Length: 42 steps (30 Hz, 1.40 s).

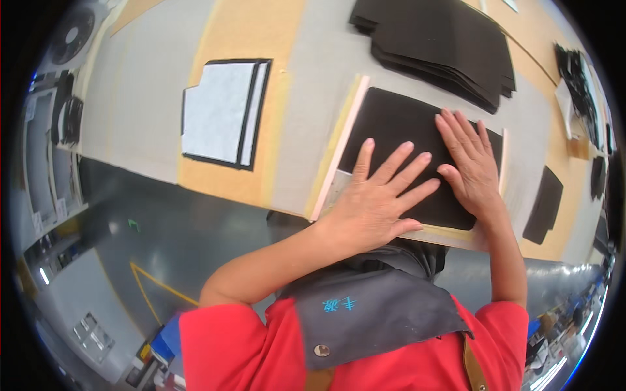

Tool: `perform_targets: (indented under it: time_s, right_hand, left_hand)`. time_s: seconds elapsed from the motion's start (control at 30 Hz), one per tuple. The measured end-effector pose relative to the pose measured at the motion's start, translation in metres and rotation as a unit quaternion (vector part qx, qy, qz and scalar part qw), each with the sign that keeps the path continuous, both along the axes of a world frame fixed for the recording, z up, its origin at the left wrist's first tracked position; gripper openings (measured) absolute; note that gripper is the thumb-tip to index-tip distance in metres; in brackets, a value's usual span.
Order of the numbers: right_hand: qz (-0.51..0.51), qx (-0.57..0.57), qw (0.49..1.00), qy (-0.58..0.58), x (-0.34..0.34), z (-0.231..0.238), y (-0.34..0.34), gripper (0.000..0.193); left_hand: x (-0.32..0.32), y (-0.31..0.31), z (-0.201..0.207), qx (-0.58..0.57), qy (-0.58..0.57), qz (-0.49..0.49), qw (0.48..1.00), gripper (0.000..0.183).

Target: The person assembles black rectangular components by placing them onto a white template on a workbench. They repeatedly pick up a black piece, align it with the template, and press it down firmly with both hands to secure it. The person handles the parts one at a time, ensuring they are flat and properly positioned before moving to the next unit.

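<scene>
A black flat panel [391,117] lies on the table between two pale strips, the left strip [342,146] and the right strip [504,159]. My left hand [381,195] rests on its near left part, palm down with fingers spread. Toward its right side, my right hand [471,159] lies flat, fingers stretched out and slightly apart. Neither hand grips anything. Both hands hide parts of the panel.
A stack of black sheets [443,49] lies beyond the panel. To the left is a white panel with black edges [218,111]. Another black piece [544,205] lies at the right. The table's front edge [130,167] runs close to my body.
</scene>
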State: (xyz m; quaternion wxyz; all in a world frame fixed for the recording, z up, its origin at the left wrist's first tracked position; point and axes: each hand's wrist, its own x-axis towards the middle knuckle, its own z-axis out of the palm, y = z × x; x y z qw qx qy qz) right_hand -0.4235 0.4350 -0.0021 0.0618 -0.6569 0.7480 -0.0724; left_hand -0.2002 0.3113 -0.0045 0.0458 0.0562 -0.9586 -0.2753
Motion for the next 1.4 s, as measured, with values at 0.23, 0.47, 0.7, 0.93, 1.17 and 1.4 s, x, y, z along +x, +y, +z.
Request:
perform_targets:
  time_s: [0.23, 0.47, 0.7, 0.93, 1.17, 1.4]
  right_hand:
    - [-0.007, 0.009, 1.0, -0.008, 0.003, 0.001, -0.002, 0.072]
    - [-0.018, 0.0, 1.0, 0.005, 0.006, -0.002, -0.001, 0.073]
    - [-0.036, -0.045, 0.998, -0.014, 0.006, -0.004, -0.001, 0.072]
    - [-0.065, -0.175, 0.978, -0.09, -0.004, -0.01, 0.013, 0.057]
    - [-0.032, -0.133, 0.99, -0.032, 0.004, 0.0, 0.005, 0.058]
    - [-0.037, -0.099, 0.994, -0.026, 0.006, 0.003, 0.004, 0.064]
  left_hand:
    - [-0.016, -0.03, 0.009, -0.003, 0.009, 0.02, 1.0, 0.07]
    - [-0.028, -0.048, -0.001, -0.059, 0.049, 0.05, 0.996, 0.075]
    - [-0.028, -0.047, -0.004, -0.078, 0.013, 0.065, 0.995, 0.081]
    - [-0.033, -0.044, 0.001, -0.109, 0.013, 0.053, 0.992, 0.078]
    - [-0.036, -0.045, -0.003, -0.08, 0.044, 0.036, 0.995, 0.074]
    - [-0.026, -0.047, -0.003, -0.158, 0.006, 0.084, 0.984, 0.078]
